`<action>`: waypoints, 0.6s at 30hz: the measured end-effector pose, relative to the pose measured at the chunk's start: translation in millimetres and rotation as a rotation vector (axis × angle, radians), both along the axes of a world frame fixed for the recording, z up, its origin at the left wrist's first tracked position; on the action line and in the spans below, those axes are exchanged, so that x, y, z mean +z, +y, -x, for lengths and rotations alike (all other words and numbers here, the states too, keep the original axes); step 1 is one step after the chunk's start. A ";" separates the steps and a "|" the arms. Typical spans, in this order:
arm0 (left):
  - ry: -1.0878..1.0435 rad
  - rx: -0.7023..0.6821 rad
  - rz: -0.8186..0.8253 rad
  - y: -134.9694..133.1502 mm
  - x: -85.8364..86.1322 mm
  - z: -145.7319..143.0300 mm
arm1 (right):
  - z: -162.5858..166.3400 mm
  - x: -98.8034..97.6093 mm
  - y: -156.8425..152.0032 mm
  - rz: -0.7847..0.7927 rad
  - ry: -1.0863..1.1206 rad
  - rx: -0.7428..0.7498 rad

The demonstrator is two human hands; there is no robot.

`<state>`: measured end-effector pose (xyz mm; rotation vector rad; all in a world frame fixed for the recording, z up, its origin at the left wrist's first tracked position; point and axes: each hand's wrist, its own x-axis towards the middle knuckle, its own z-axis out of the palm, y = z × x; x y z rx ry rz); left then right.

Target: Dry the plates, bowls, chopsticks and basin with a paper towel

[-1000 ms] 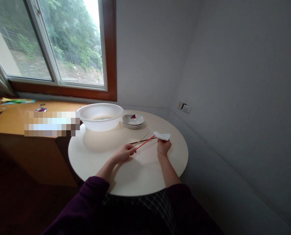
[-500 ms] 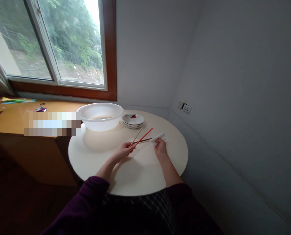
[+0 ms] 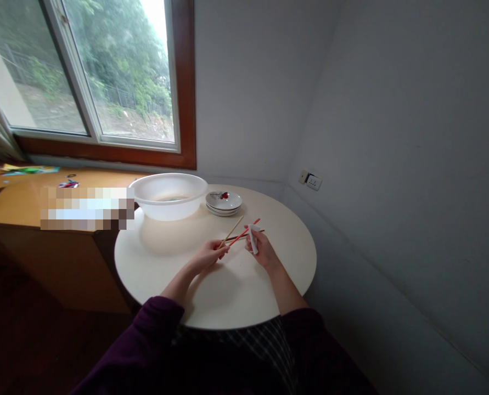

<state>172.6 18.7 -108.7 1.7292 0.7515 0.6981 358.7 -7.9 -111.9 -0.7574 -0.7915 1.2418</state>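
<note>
My left hand point(image 3: 212, 253) is closed round the near ends of several chopsticks, which fan out over the round table point(image 3: 153, 269). One is a red chopstick point(image 3: 240, 236), another a light wooden chopstick point(image 3: 235, 226), and a dark chopstick point(image 3: 230, 238) points to the right. My right hand point(image 3: 264, 249) grips a folded white cloth or tissue point(image 3: 253, 240) close to the red chopstick's far end. Whether the cloth wraps that chopstick, I cannot tell.
A translucent white basin point(image 3: 170, 210) stands at the table's back left. Beside it is a stack of small plates point(image 3: 224, 202), the top one with a red pattern. A wooden desk point(image 3: 17, 203) adjoins on the left; a wall with a socket point(image 3: 314, 182) rises behind on the right.
My right hand has moved a little left and turned, bringing the white cloth from the dark chopstick's end to the red one. My left hand has hardly moved.
</note>
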 end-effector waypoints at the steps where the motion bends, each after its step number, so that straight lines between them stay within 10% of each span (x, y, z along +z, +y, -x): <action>1: 0.005 -0.005 0.000 -0.4 0.6 -0.2 | 1.6 -0.5 -0.3 0.002 -0.016 0.018; 18: -0.017 -0.028 0.039 0.2 2.6 0.4 | -4.1 -14.5 11.3 0.000 0.006 -0.098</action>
